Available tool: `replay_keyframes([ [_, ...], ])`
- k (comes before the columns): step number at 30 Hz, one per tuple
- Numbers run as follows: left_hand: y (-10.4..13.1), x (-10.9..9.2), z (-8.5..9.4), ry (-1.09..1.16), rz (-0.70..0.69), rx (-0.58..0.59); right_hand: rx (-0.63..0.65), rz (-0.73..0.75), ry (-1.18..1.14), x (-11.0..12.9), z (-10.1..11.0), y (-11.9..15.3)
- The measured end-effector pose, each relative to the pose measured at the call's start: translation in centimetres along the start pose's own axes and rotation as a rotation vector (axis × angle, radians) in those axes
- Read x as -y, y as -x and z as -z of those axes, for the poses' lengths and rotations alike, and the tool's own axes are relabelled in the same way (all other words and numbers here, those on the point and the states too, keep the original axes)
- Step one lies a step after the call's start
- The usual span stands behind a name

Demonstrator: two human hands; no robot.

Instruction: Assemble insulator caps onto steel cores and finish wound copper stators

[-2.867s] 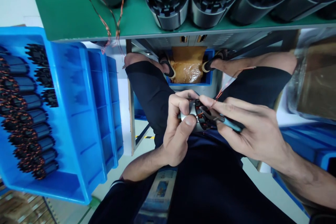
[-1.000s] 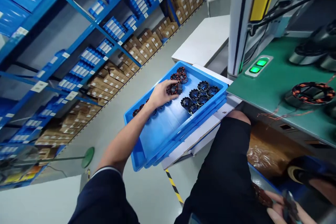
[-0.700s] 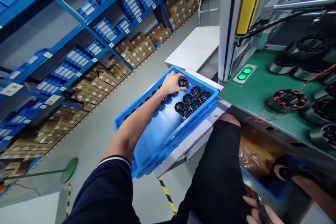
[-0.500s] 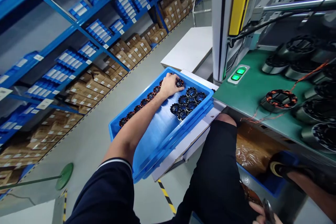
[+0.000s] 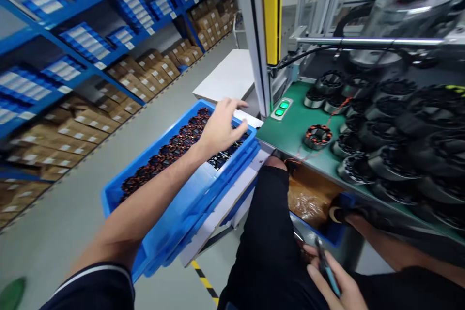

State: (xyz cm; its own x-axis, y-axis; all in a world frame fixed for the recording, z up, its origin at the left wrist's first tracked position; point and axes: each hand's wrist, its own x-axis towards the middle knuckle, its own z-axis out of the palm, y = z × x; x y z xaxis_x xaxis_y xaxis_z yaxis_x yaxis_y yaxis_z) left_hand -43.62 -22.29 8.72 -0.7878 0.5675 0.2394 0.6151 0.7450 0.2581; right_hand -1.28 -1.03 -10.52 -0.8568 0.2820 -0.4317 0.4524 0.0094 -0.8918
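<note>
My left hand (image 5: 225, 126) hovers over the right half of a blue plastic bin (image 5: 178, 191), fingers spread and holding nothing. Along the bin's far side lie rows of stators (image 5: 170, 152) with orange-copper windings; a group of dark stators (image 5: 218, 161) is partly hidden beneath the hand. Low in front of my thigh, my right hand (image 5: 339, 278) is closed around hand pliers (image 5: 329, 269) with a teal handle, their jaws pointing up. A round copper-coloured part beside those fingers is mostly hidden. A single stator (image 5: 318, 136) with loose orange leads sits on the green bench.
Several metal-ringed stators (image 5: 385, 140) crowd the green bench (image 5: 290, 128) on my right. A two-button green switch (image 5: 282, 109) is set at its corner, next to a yellow-striped post (image 5: 271, 14). Blue shelving (image 5: 90, 70) with boxes lines the left. A bag-lined bin (image 5: 308, 203) is under the bench.
My left hand has let go of a stator in the bin's row and lifted away, its fingers spreading. My view has turned right, and the right hand with the pliers shows more fully.
</note>
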Motion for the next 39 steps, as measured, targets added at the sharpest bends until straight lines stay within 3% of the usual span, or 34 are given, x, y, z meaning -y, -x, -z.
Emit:
replay_keyframes([
  [2,-0.1,-5.3,-1.1,0.141,-0.160,0.072,0.026,0.034,0.024,0.4,-0.4,0.2],
  [4,-0.5,-10.0,-2.8,0.177,-0.229,0.163,0.031,0.070,0.026,0.6,-1.0,0.8],
  [6,-1.4,-13.5,-4.8,0.149,-0.192,0.231,0.056,0.097,0.032,0.7,-1.5,1.7],
  [8,-2.3,-15.4,-6.4,0.137,-0.127,0.256,0.090,0.100,0.039,0.4,-1.4,2.8],
  [11,-3.2,-15.7,-7.6,0.178,-0.069,0.231,0.077,0.049,0.001,-0.9,-0.6,4.4],
  [14,-2.3,-14.4,-7.1,0.279,-0.022,0.185,0.001,-0.048,-0.078,-3.1,0.6,5.6],
  [17,1.1,-13.3,-6.3,0.449,-0.016,0.212,-0.067,-0.104,-0.113,-4.5,1.9,5.9],
  [19,4.4,-13.2,-6.4,0.766,-0.001,0.308,-0.143,-0.102,-0.083,-4.1,3.0,5.6],
  [22,9.7,-14.5,-7.5,1.389,0.109,0.469,-0.286,-0.002,0.031,-0.9,5.5,4.9],
  [23,11.3,-15.2,-7.8,1.494,0.142,0.489,-0.327,0.070,0.070,0.6,6.4,4.6],
  [25,13.6,-16.6,-8.3,1.465,0.127,0.456,-0.402,0.186,0.127,4.0,7.7,4.1],
  [28,15.3,-18.0,-8.4,1.232,-0.064,0.353,-0.531,0.380,0.145,9.1,8.2,3.4],
  [30,15.6,-18.4,-8.4,1.101,-0.202,0.328,-0.510,0.480,0.146,12.4,7.6,2.8],
  [33,15.8,-18.6,-8.4,0.985,-0.316,0.360,-0.370,0.575,0.142,16.1,6.3,1.6],
  [36,16.2,-18.5,-8.6,0.962,-0.347,0.354,-0.301,0.628,0.082,16.8,5.7,0.6],
  [39,16.8,-18.5,-9.0,1.101,-0.235,0.338,-0.345,0.504,-0.111,14.7,5.5,0.2],
])
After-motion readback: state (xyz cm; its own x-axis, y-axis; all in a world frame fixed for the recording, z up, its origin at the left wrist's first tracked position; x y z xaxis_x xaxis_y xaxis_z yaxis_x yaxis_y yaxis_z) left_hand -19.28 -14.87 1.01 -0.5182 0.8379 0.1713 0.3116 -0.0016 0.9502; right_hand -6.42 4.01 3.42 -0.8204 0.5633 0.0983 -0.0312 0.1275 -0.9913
